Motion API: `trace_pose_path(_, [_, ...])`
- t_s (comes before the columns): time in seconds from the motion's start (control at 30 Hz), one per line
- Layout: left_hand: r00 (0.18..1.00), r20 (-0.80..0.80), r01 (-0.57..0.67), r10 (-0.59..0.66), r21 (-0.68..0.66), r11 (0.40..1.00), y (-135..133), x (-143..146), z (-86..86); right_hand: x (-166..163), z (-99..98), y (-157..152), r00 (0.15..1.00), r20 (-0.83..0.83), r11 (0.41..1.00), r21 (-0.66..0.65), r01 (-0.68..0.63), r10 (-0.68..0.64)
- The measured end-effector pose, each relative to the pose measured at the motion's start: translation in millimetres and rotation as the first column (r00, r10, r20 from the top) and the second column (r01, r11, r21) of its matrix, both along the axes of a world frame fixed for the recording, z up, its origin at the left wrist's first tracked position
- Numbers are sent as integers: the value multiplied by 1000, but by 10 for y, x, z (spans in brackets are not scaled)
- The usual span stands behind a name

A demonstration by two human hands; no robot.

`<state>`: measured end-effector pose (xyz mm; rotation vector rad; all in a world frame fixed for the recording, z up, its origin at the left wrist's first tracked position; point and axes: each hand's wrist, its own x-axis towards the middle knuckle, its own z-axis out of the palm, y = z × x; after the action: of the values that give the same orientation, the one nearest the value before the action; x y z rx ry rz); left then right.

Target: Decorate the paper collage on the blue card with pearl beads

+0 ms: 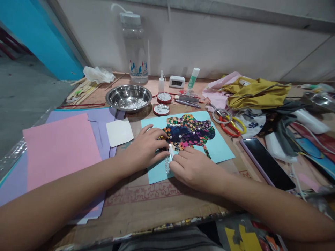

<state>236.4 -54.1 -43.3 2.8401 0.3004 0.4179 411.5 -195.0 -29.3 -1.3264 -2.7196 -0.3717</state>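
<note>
My right hand [192,165], fingers curled narrow, holds a strip of pearl beads [167,165] over the light-blue card [221,148]. My left hand [153,146] bends down at the strip's upper end, thumb and fingertips close together; I cannot tell whether they grip anything. Just beyond, on the card, lies a floral cutout [183,134] dotted with pearls. Farther back on the worktop [146,209], a steel bowl [114,94] contains small pale pieces.

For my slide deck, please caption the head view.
Left hand and right hand over light-blue paper bearing a floral cutout.
</note>
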Motion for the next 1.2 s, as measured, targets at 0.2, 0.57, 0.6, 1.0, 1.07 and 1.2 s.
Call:
trace_pose_path(0.2, [999,37,-27,26,37,999,4,20,-13,-10,-18,2,1000,1,999,-37,2,-2])
trace_pose_path(0.57, [997,73,5,-6,8,1000,28,29,-34,-25,-24,8,1000,1,996,-89,6,-6])
trace_pose_path(0.6, [997,78,12,-13,15,1000,30,29,-42,-24,-26,9,1000,-1,996,-91,6,-7])
trace_pose_path(1.0, [996,83,23,-24,6,1000,44,32,-84,-7,-54,20,999,-44,994,-113,-6,1])
trace_pose_path(1.07, [996,84,24,-25,12,1000,41,31,-81,-4,-57,17,999,-39,994,-114,-2,-3])
trace_pose_path(1.2, [996,88,20,-21,19,1000,31,32,-68,-11,-39,4,1000,-25,993,-118,2,-5])
